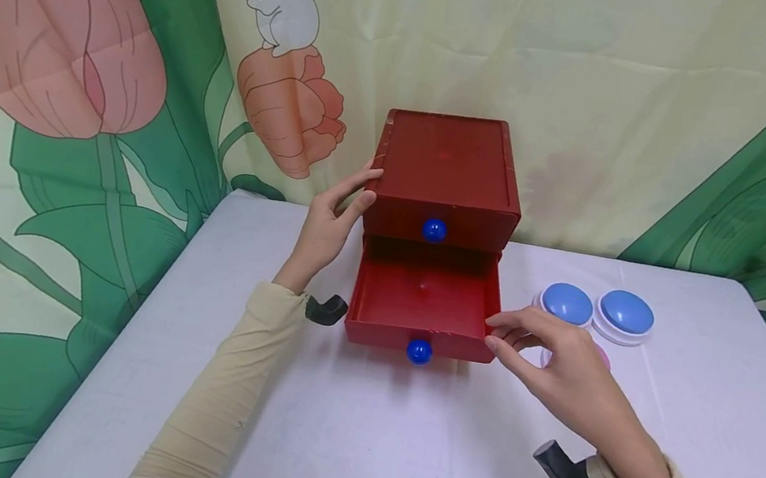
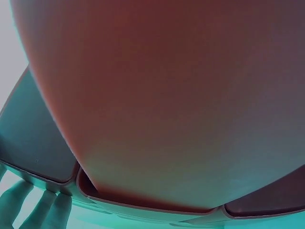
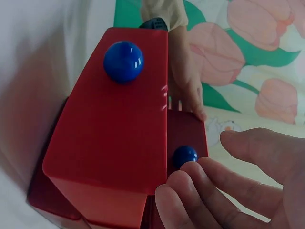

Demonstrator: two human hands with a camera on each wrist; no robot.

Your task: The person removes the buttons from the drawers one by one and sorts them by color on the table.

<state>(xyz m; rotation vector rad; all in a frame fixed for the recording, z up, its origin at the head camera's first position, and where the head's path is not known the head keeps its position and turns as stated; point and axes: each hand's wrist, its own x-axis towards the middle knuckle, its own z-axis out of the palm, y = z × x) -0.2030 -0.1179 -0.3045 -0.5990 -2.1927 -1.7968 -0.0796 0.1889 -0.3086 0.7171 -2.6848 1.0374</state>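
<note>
A small red drawer cabinet (image 1: pixel 444 158) stands on the table with its lower drawer (image 1: pixel 412 296) pulled out, showing a bare red floor. A blue knob (image 1: pixel 419 351) sits on that drawer's front. Another blue knob (image 1: pixel 434 230) marks the closed upper drawer. My left hand (image 1: pixel 327 227) rests against the cabinet's left side, fingers near the top edge. At the lower drawer's right front corner is my right hand (image 1: pixel 566 371), fingers loosely bent; in the right wrist view the thumb and fingers (image 3: pixel 176 191) stand apart. A large blurred shape covers most of the left wrist view.
Two blue-domed, white-based round buttons, one nearer the hand (image 1: pixel 567 303) and one farther right (image 1: pixel 625 315), lie right of the cabinet. A pink round item (image 1: pixel 603 356) is partly hidden behind my right hand. A printed curtain (image 1: pixel 591 121) hangs behind the white table (image 1: pixel 361 448).
</note>
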